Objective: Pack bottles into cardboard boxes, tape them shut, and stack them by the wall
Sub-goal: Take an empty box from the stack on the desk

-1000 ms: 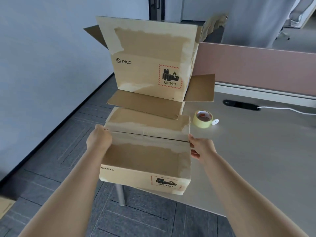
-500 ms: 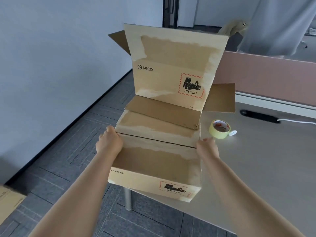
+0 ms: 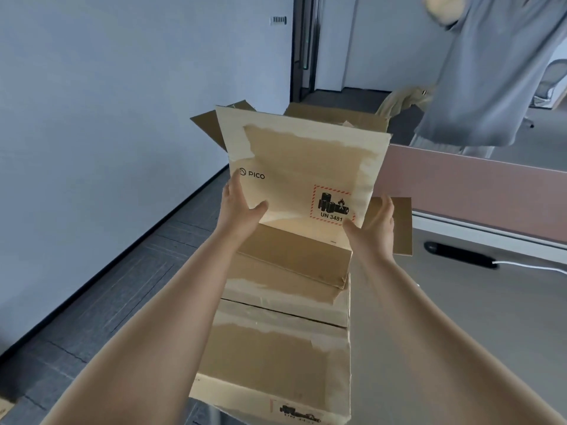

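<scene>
An open cardboard box point(image 3: 306, 167) printed PICO and UN 3481 stands tall at the table's far left, flaps spread. My left hand point(image 3: 237, 210) grips its lower left corner, thumb on the front face. My right hand point(image 3: 376, 223) grips the lower right corner beside the label. A second, closed cardboard box point(image 3: 276, 348) lies in front of it between my forearms, overhanging the table's near left corner. Torn tape traces mark both boxes. No bottles are visible.
The grey table point(image 3: 460, 332) stretches right, with a black cable slot point(image 3: 460, 253) and a pink partition point(image 3: 460, 185) behind. Another person in a grey top point(image 3: 491, 72) stands beyond the partition. A pale wall point(image 3: 92, 118) and dark carpet floor point(image 3: 122, 286) lie left.
Both hands left the sides of the near closed box and moved forward and up onto the lower corners of the open box. The view shifted closer; the tape roll is out of sight.
</scene>
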`<state>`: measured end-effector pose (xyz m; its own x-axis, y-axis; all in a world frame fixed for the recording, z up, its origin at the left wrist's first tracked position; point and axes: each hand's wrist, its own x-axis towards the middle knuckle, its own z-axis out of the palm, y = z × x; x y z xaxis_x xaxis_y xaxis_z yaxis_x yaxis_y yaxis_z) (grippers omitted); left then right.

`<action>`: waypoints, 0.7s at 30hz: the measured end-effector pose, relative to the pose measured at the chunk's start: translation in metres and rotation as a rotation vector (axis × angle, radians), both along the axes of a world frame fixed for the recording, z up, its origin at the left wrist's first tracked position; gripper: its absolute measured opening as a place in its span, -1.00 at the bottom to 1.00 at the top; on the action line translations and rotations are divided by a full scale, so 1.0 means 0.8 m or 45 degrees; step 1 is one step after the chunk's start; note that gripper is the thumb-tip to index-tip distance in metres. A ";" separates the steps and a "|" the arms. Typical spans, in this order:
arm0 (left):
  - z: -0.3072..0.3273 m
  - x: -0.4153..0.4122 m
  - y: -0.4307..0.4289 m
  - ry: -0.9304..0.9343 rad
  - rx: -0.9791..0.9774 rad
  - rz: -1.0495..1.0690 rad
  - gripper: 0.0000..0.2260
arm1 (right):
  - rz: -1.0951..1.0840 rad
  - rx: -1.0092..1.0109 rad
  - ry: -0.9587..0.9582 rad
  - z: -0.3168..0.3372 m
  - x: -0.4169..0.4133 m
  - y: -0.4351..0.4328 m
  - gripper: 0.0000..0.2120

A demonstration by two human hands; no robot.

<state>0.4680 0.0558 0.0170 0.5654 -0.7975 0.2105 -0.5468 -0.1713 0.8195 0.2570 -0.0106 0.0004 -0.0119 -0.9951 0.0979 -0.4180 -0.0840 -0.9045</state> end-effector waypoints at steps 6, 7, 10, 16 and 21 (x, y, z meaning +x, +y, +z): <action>0.009 0.069 -0.072 0.433 -0.080 0.191 -0.06 | 0.108 0.008 0.003 0.010 0.003 -0.068 0.06; 0.007 0.076 -0.082 0.460 -0.071 0.213 -0.09 | 0.133 0.010 -0.006 0.009 0.005 -0.077 0.09; 0.003 0.089 -0.104 0.576 -0.161 0.110 -0.27 | 0.199 0.011 -0.052 0.001 0.007 -0.097 0.09; -0.003 0.100 -0.123 0.670 -0.294 -0.166 -0.27 | 0.206 0.012 -0.189 -0.010 0.007 -0.113 -0.12; 0.022 0.068 -0.116 0.664 -0.455 -0.182 -0.51 | 0.120 -0.010 -0.358 0.011 -0.003 -0.107 -0.19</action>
